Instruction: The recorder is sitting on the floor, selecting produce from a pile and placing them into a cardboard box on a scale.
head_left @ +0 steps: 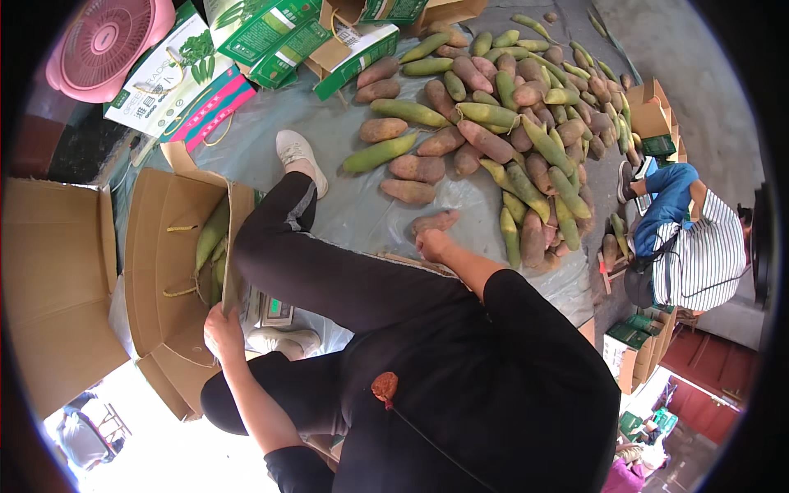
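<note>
While the right hand (431,244) closes its grip on a reddish-brown tuber (436,221) lying on the grey sheet (353,197) just near of the big pile (526,115), the left hand (222,333) clasps the near edge of an open cardboard box (156,271) at left. Green tubers (211,236) lie inside that box, and a seated person (699,251) in a striped top is at far right.

Two bare hands in view, a left hand (222,333) and a right hand (431,244); one large pile of long green and reddish-brown roots (514,123), too many to count exactly; one pink fan (107,41); two open brown cardboard boxes (164,271) at the left; several green printed cartons (271,33); one other person in a striped top (699,255); one small scale (275,311).
</note>
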Tool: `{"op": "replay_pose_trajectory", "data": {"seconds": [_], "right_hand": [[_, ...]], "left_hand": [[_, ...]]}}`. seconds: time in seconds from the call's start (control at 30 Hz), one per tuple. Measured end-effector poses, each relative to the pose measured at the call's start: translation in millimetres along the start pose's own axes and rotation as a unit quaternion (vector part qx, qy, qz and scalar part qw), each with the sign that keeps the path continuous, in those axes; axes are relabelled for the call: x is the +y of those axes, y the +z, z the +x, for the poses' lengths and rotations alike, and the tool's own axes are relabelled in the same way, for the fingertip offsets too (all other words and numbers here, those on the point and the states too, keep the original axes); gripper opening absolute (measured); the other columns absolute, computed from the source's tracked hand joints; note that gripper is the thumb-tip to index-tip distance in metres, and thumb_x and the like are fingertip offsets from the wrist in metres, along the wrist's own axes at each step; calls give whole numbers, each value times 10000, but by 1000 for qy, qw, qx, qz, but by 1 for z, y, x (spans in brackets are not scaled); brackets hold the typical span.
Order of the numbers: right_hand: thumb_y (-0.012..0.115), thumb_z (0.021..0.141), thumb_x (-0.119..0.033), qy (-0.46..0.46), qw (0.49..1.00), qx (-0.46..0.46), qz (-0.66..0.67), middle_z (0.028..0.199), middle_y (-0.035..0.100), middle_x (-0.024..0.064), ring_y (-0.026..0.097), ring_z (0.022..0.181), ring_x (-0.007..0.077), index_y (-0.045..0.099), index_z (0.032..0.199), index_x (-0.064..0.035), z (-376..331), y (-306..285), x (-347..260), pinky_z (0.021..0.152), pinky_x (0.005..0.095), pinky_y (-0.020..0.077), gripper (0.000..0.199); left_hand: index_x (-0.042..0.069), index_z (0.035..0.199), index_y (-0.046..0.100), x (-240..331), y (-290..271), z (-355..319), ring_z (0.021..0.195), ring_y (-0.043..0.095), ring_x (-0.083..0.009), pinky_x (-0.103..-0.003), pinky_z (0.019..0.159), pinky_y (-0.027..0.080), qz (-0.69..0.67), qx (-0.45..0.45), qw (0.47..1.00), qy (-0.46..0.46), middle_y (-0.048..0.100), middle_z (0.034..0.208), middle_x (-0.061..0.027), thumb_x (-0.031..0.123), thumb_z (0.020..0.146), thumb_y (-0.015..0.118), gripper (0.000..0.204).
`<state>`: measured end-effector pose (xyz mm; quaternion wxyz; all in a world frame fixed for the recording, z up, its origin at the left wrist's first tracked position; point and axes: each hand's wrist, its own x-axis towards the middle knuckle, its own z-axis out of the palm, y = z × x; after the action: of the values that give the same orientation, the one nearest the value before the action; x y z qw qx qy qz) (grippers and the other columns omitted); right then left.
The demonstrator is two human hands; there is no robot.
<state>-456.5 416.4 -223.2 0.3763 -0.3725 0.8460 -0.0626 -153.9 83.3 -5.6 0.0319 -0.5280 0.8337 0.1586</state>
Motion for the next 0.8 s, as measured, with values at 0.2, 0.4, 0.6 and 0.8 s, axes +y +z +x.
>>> {"op": "replay_pose_trajectory", "data": {"seconds": [0.2, 0.4, 0.6, 0.8], "right_hand": [[680, 738, -199, -45, 993, 105, -10, 791, 675, 138, 652, 772, 315, 712, 823, -128, 3, 17, 24, 686, 430, 507, 115], [561, 833, -457, 22, 998, 53, 32, 804, 675, 179, 656, 811, 337, 711, 877, -51, 8, 15, 46, 757, 438, 491, 435], [587, 802, -421, -4, 997, 68, 33, 794, 668, 191, 650, 790, 368, 704, 844, -53, 29, 49, 63, 723, 442, 490, 389], [594, 772, -277, -33, 996, 61, 59, 794, 660, 192, 648, 779, 366, 696, 810, -86, 25, 40, 36, 717, 454, 493, 219]], "left_hand": [[115, 994, 657, 3, 0, 2, 867, 614, -360, -447, 750, 482, 77, -22, 996, -31, 650, 928, -149, 278, 793, 597, 266], [117, 1054, 649, 2, 0, 1, 918, 622, -336, -431, 786, 492, 62, -3, 998, -31, 655, 988, -133, 260, 805, 621, 288], [127, 1086, 643, 9, -8, 1, 952, 619, -322, -425, 812, 490, 74, -31, 996, -49, 650, 1032, -125, 270, 814, 617, 308], [104, 1107, 617, -15, 1, 3, 961, 609, -335, -441, 810, 486, 108, -42, 993, -23, 637, 1054, -137, 302, 819, 601, 349]]}}
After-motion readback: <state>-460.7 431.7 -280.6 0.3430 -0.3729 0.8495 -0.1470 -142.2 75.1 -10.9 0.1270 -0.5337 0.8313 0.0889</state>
